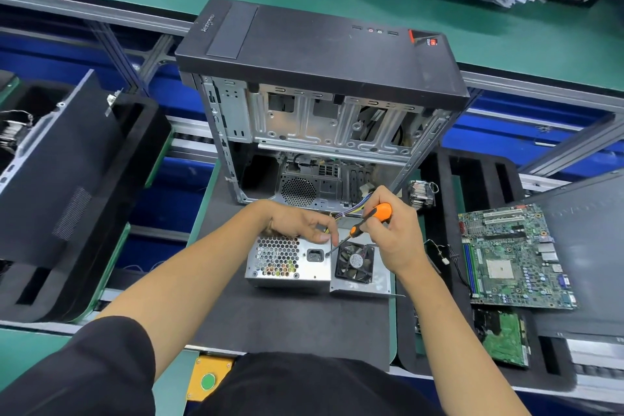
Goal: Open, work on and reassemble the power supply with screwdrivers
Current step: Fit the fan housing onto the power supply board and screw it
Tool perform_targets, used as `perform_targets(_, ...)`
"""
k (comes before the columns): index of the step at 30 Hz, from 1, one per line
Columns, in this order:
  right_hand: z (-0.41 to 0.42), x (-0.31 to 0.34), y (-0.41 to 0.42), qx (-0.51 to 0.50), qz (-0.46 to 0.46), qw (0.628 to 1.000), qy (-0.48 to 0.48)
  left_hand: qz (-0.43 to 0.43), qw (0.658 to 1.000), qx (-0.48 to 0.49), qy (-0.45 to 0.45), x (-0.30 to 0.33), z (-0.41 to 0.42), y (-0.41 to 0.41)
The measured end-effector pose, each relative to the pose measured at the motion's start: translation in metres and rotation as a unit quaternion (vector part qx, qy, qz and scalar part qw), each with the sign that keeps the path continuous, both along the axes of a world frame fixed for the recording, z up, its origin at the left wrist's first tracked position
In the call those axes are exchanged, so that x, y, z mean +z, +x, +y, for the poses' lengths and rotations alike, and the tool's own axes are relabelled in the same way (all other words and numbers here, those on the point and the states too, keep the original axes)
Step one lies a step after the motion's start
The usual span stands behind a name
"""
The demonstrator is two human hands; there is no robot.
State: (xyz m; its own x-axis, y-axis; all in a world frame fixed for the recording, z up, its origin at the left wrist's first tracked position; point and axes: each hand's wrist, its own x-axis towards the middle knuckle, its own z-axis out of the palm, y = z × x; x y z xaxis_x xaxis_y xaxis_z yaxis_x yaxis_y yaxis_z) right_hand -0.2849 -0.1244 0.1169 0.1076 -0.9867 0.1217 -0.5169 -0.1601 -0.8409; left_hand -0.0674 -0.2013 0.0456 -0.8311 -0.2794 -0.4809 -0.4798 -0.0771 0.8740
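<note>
- The silver metal power supply box [287, 262], its honeycomb-vented face and black socket towards the person, sits on the dark grey work mat [290, 324], about midway between the mat's left and right edges and nearer the far edge than the near one.
- Touching its right side lies a flat grey metal cover plate [378, 282] carrying a square black cooling fan [355, 262]; so the case looks already opened, though whether this screw is coming out or going in cannot be told.
- The right hand [393, 233] is curled round the orange-and-black handled screwdriver [368, 220], whose thin shaft slants down and left to a tip at the top right corner of the vented face, just beside the socket.
- The left hand [299, 221] rests on the top of the box, fingers bent, thumb and forefinger coming together near the driver tip; whether they pinch a screw is too small to tell.
- To do this step well, I judge: bring the shaft closer to square with the screw head, since the present slant invites slipping.
- Press down firmly along the shaft while turning, and let the left hand pin the box so it does not skid on the mat.
- Keep the tip off the bundle of coloured wires [351, 209] running from behind the box towards the open black-and-silver tower computer case [320, 105] at the mat's far edge.
</note>
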Motion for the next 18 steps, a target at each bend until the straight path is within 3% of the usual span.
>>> perform_targets(18,-0.0013,-0.0018,-0.0001,0.000,0.018,1.000,0.008,0.029,1.000,0.004,0.011,-0.0014,0.0031,0.0029)
